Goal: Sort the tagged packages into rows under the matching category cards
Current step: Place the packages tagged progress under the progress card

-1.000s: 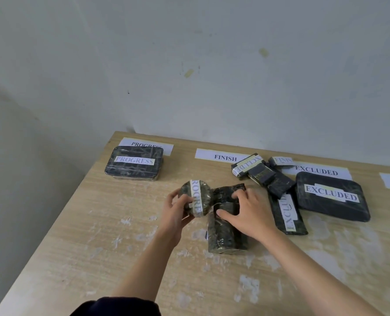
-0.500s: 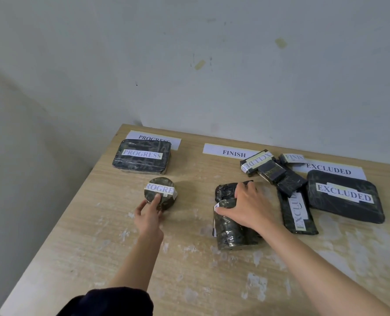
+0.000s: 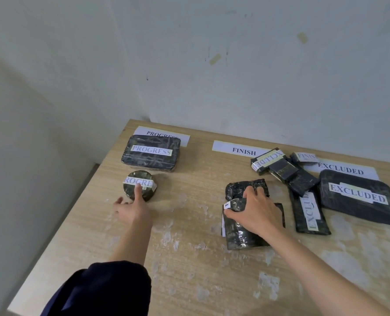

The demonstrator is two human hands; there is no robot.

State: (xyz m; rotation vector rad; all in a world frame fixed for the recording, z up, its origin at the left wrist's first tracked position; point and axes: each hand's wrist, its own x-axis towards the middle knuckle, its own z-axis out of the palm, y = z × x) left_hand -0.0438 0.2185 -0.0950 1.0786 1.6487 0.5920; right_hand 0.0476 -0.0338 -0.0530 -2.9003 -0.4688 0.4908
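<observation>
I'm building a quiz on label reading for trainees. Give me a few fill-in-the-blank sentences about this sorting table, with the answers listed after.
1. The round package touched by the left hand carries a tag reading ____.
2. The middle category card reads ____.
3. The large flat package on the right side of the table is tagged ____.
4. The right hand rests on packages lying below the ____ card.

Answers: PROGRESS; FINISH; EXCLUDED; FINISH
</observation>
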